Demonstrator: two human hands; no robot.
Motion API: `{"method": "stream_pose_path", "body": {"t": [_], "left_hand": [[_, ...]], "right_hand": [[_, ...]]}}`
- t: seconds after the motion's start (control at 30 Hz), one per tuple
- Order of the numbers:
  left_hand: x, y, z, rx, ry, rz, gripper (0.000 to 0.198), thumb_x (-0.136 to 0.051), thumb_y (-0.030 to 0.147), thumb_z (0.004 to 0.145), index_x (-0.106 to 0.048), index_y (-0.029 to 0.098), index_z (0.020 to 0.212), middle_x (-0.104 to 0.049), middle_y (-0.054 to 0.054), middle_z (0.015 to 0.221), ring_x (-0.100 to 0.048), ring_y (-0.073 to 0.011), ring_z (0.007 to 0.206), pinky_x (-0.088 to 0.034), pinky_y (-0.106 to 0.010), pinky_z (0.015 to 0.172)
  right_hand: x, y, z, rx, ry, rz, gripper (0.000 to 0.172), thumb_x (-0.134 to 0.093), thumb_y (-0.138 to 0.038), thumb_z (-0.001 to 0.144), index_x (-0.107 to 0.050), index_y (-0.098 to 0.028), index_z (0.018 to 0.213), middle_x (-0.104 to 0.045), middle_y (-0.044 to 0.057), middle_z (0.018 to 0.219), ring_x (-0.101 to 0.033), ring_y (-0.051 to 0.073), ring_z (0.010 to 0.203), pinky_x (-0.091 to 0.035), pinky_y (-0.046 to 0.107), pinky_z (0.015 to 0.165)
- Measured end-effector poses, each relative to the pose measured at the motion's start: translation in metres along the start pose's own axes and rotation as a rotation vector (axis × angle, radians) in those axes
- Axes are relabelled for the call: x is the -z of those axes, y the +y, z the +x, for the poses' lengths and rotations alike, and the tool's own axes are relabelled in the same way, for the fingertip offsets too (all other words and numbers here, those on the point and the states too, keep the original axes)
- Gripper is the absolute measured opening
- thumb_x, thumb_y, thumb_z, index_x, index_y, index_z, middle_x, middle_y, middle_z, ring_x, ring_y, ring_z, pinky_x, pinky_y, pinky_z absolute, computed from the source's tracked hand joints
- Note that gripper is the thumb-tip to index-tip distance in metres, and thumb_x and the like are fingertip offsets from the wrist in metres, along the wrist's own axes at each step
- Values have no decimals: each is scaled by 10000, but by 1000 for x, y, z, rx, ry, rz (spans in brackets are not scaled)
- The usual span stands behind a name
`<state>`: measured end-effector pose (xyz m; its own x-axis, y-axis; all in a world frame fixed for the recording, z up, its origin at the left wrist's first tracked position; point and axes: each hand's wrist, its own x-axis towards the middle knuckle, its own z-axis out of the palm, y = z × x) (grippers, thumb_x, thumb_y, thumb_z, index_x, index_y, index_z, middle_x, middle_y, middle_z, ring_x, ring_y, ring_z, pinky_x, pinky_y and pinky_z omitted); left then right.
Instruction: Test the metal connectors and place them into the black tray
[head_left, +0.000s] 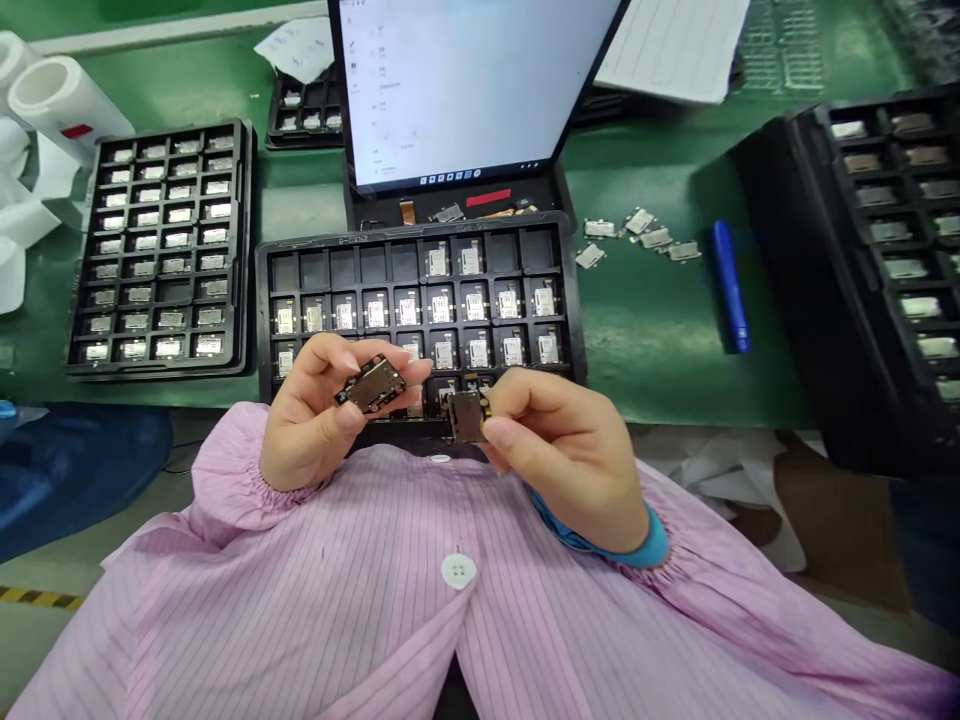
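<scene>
My left hand [319, 405] grips a small circuit board [373, 385] by its edges, with its dark flat metal side facing up. Between thumb and fingers, my right hand [562, 440] pinches a second small board [466, 416], also dark and flat on the face I see. The two boards are apart. Both hands hover over the near edge of a black compartment tray [264, 290]. Rows of small boards with silvery metal parts sit in this tray, and several compartments in its back row hold nothing. My hands hide part of the front rows.
A laptop-like screen [472, 90] stands behind the tray. Loose metal pieces [655, 238] and a blue pen [730, 285] lie to the right. Filled black trays stand left [244, 250] and right [795, 250]. White rolls [67, 105] are at the far left.
</scene>
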<state>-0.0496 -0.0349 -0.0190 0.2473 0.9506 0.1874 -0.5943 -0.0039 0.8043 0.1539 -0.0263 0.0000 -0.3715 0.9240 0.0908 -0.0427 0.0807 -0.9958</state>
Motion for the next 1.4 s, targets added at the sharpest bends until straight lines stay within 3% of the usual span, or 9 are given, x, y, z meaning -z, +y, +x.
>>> {"method": "stream_pose_path", "body": {"t": [0.2, 0.4, 0.6, 1.4], "left_hand": [[-3, -6, -9, -112, -8, 90, 278, -661, 130, 863, -591, 280, 1086, -684, 16, 1192, -681, -119, 998, -573, -246, 890], [-2, -8, -19, -181, -19, 254, 440, -681, 175, 848, -584, 311, 1255, -687, -2, 1168, -679, -157, 1019, -582, -278, 906], [0, -11, -24, -175, -30, 320, 407, -672, 206, 861, -626, 307, 1252, -687, -25, 1153, -682, -178, 1021, -588, -290, 900], [-1, -11, -26, -106, 4, 306, 402, -711, 149, 819, -651, 268, 1198, -693, -55, 1120, -695, -188, 1002, -600, -282, 861]], "right_hand": [[-9, -8, -2, 146, -124, -25, 188, -556, -153, 820, -474, -198, 657, -420, -61, 544, -347, 57, 454, -266, 196, 402], [-17, -8, -3, 119, -131, -43, 185, -539, -153, 831, -462, -200, 670, -397, -72, 543, -332, 51, 455, -256, 183, 399], [-18, -7, -8, 47, -120, -64, 189, -538, -169, 820, -446, -209, 660, -404, -68, 541, -340, 60, 457, -270, 192, 407], [-15, -4, -11, 23, -105, -20, 213, -549, -171, 814, -434, -207, 638, -390, -63, 536, -328, 68, 458, -262, 202, 411]]}}
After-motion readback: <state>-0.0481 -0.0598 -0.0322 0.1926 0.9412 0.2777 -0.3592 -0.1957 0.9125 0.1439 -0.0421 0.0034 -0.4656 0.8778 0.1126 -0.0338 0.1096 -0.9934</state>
